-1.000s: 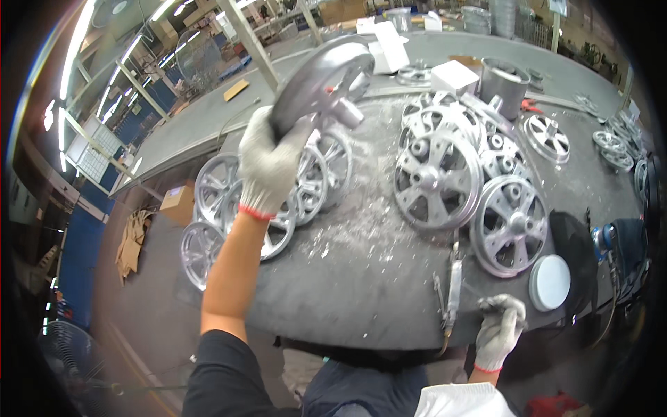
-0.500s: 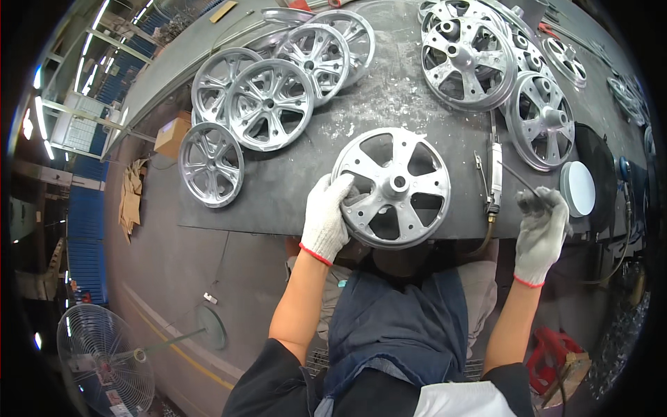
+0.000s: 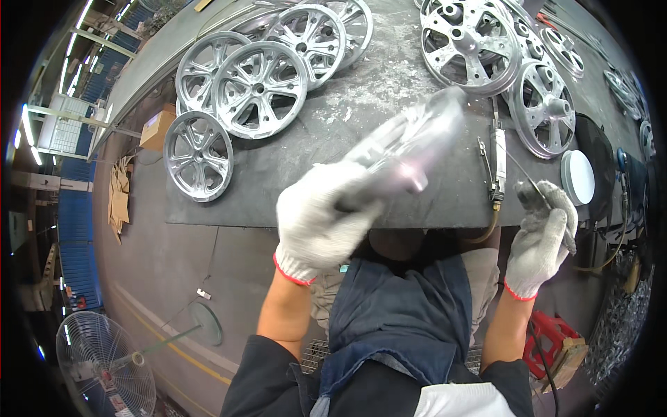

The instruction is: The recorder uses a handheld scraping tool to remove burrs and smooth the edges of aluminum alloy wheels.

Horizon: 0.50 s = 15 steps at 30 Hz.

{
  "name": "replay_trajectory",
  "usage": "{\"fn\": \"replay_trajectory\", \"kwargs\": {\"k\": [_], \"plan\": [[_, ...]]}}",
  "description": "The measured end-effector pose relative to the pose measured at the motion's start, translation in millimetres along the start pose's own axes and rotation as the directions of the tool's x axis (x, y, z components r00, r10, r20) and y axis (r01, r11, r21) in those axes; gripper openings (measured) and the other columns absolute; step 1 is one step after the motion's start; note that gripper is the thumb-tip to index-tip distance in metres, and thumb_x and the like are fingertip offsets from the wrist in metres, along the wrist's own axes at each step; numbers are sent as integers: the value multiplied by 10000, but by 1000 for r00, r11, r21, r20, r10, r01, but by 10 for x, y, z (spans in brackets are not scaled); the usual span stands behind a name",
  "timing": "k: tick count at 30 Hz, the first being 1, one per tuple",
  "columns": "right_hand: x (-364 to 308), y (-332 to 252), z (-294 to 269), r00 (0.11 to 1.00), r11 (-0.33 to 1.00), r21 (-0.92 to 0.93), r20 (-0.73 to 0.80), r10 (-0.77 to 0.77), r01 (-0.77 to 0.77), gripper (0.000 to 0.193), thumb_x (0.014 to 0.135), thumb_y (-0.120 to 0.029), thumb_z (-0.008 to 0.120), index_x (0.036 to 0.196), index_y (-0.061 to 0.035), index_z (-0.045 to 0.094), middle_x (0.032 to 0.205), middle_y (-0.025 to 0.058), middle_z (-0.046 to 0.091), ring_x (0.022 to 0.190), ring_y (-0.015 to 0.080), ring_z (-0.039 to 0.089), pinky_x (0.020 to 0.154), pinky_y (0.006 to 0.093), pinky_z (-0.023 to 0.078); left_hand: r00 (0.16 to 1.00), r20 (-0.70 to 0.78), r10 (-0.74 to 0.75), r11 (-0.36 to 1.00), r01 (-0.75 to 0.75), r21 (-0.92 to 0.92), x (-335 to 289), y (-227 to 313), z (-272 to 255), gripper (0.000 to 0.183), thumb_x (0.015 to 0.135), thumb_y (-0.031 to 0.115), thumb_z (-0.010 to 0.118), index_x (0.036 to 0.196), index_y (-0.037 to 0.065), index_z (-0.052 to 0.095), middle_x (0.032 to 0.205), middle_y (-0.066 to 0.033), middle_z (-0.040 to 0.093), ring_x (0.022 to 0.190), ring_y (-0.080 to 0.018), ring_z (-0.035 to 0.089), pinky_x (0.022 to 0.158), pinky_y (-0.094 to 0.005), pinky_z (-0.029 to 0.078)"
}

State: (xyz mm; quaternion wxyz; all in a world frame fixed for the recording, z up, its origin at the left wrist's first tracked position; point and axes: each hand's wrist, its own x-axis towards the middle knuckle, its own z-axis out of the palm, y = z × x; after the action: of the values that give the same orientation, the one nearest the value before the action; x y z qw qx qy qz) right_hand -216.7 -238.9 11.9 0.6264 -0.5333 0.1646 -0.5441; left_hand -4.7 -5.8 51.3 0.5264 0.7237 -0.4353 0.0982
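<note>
A motion-blurred silver wheel [image 3: 411,142] stands steeply tilted in the left hand [image 3: 325,217]; a thin rod [image 3: 527,176] slants from the right hand [image 3: 543,240].

A caged fan [image 3: 104,365] is standing at lower left, joined to a round green base [image 3: 207,324]. Farther up, a cardboard box [image 3: 158,128] is sitting beside the surface [image 3: 278,191]. A red stool [image 3: 556,328] is resting at lower right, while tube lights [image 3: 26,124] are glowing at upper left.
</note>
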Motion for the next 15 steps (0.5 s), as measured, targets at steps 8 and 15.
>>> {"fn": "replay_trajectory", "kwargs": {"k": [8,15], "plan": [[-136,53,-65,995,990,-111,47,89,-83,300,1104,-83,475,1328,76,595,1300,230,676,1091,321,734,1027,449,587,862,482,156,875,-347,337,-19,178,12,467,711,73,894,1142,190,760,1249,-134,696,1182,-380,696,1211,-641,372],[-118,189,140,973,997,-3,219,76,-77,232,1051,30,546,1264,77,624,1272,232,693,1103,296,727,1036,438,576,456,476,-752,66,770,-634,-70,-341,109,487,986,24,587,1449,-67,468,1199,-227,682,881,-239,737,740,-363,644]]}}
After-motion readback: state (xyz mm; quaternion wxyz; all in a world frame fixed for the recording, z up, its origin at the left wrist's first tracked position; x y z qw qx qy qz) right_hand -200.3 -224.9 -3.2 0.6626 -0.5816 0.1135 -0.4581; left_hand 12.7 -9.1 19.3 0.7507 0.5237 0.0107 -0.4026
